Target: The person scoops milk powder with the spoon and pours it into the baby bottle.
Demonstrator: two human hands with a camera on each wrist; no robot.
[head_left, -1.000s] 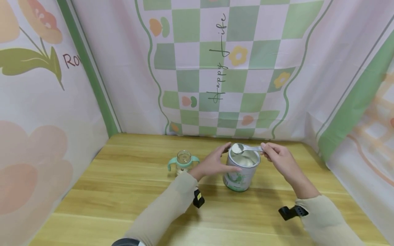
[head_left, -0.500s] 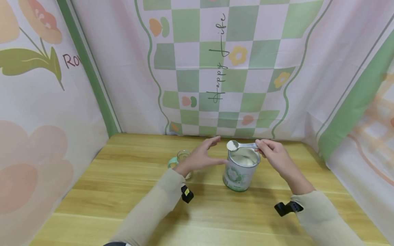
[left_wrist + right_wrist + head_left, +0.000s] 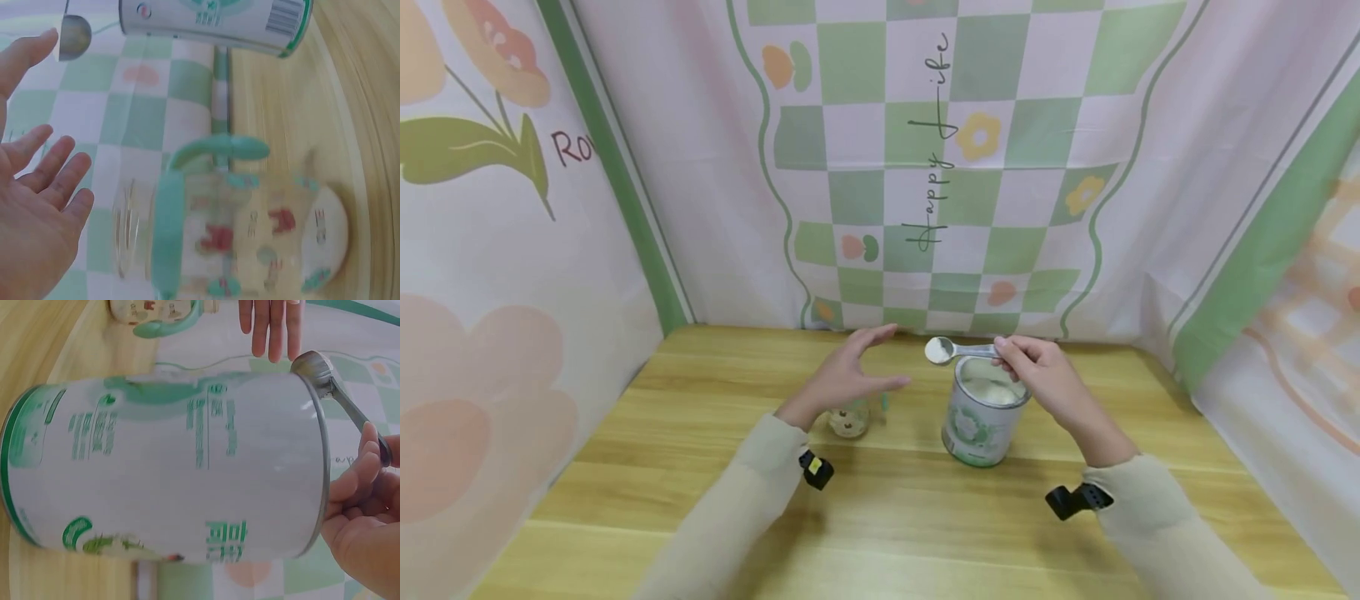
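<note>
My right hand point(image 3: 1037, 371) pinches the handle of a metal measuring spoon point(image 3: 942, 351) heaped with white powder, held level over the left rim of the open tin. That milk powder tin point(image 3: 981, 425), white with green print, stands upright with pale powder inside. My left hand point(image 3: 844, 375) hovers above the baby bottle with fingers spread and thumb apart, holding nothing. In the head view the hand hides most of the bottle point(image 3: 848, 421). The left wrist view shows the clear bottle point(image 3: 250, 231) with its mint-green collar and handle point(image 3: 219, 147), its mouth uncapped.
Bottle and tin stand on a wooden table point(image 3: 910, 517), a stretch of tabletop between them. A checkered cloth backdrop point(image 3: 917, 167) hangs behind the table's far edge, with printed cloth point(image 3: 512, 350) along the left side and more on the right.
My left hand has let go of the tin and moved left over the bottle. My right hand has carried the filled spoon left, from above the tin's opening to past its left rim.
</note>
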